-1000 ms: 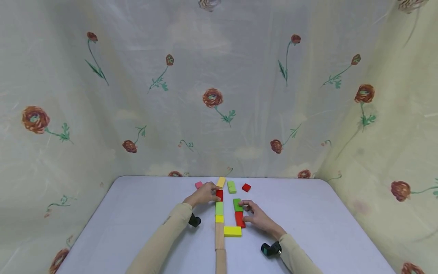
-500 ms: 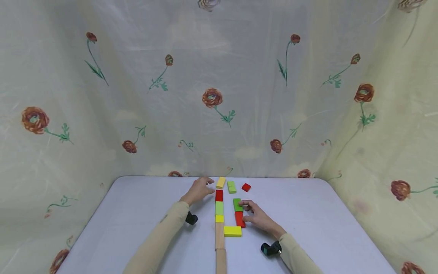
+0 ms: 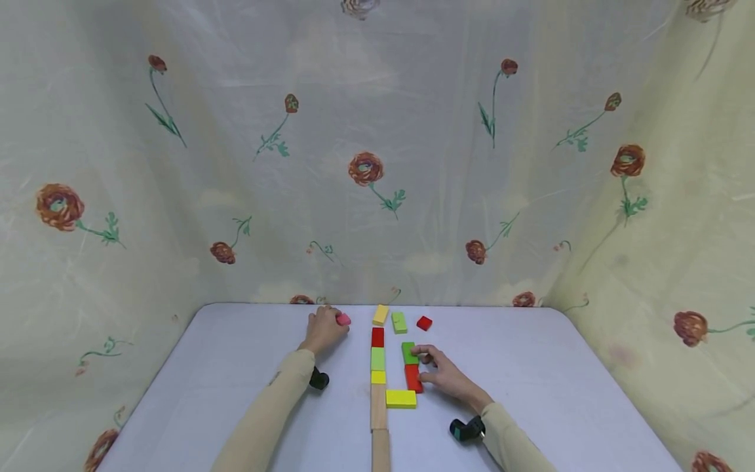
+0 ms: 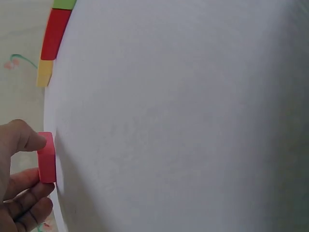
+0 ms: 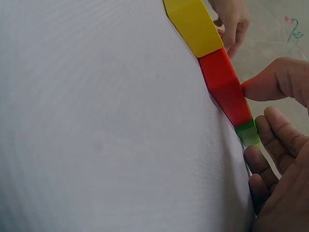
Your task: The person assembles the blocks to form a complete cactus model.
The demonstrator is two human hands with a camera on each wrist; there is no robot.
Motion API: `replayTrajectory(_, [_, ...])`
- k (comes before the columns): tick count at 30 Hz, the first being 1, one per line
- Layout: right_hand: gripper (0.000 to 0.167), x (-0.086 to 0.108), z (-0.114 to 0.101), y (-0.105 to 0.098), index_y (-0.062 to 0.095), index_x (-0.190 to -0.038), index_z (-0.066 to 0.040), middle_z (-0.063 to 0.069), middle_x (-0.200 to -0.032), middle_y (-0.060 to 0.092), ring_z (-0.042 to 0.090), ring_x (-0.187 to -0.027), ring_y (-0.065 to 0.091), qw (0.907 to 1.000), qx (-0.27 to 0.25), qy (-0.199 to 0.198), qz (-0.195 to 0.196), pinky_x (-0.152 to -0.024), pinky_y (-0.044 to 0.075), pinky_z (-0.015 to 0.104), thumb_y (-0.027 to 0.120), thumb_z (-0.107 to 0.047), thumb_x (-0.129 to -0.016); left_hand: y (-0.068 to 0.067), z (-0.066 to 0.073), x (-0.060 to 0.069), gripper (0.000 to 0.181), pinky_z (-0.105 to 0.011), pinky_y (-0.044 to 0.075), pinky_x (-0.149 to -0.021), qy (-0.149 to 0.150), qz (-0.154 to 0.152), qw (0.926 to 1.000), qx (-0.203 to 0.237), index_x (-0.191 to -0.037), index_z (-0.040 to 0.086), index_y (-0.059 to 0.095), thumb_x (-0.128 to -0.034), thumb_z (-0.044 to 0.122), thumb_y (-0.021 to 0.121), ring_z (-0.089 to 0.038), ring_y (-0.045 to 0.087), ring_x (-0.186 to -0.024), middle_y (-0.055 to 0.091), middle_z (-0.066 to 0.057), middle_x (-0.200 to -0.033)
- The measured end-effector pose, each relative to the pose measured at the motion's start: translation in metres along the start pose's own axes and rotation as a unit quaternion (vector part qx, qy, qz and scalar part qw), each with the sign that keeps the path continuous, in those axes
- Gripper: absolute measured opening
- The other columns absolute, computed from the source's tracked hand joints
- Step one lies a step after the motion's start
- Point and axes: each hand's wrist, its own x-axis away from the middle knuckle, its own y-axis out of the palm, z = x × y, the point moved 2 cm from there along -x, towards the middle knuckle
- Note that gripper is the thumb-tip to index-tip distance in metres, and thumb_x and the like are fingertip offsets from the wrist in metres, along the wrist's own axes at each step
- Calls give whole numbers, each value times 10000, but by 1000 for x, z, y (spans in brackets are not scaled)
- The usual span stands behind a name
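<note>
A pink block (image 4: 47, 166), well left of the block row (image 3: 378, 359), is pinched lengthwise, thumb to fingers, by the left hand (image 3: 323, 330); the right hand (image 3: 448, 375) is held, fingers parted, beside red (image 3: 414, 378) and green (image 3: 407, 352) blocks.

Pink block (image 3: 345, 320) — partly out of sight behind left hand (image 3: 324, 330)

Wh. tabletop (image 3: 566, 406), far corners rounded. Pale sheet (image 3: 436, 196) hangs behind & both sides, lightly creased. Print = rust-red flowers w/ grn stems & lvs: big bloom (image 3: 366, 169) approx. ctr, another (image 3: 60, 206) far L, more on R side. Sm. sprig (image 3: 329, 249) lower down; half-hidden bloom (image 3: 302, 299) at table's far edge.
</note>
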Motion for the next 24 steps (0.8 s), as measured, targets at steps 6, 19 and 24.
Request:
replayTrajectory(6, [498,0,1,1,509,-1293,-224,40,-1257,500,241,-1179,419,10000,53,10,56,-997,396,510,687,-115,-841,0,0,0,350,-434,400,-920,-79,151,9997,162,-1078,23,697,-828,257,766,-266,515,-1018,631,-127,-1058])
replayTrajectory(19, [507,2,0,-1,503,-1300,-208,49,-1262,499,257,-1191,418,10000,-43,-3,0,-1011,383,525,687,-110,-838,5,32,-5,363,-323,511,-806,-43,-434,9890,1412,-1153,73,697,-837,240,762,-218,503,-960,633,-67,-1064])
replayTrajectory(24, [507,1,0,-1,501,-1302,-202,50,-1277,503,257,-1186,429,10000,49,-32,1,-1007,394,515,692,-123,-838,10,36,-8,314,-343,491,-871,151,-562,9913,1181,-1128,99,710,-847,232,751,-199,496,-981,629,-55,-1083])
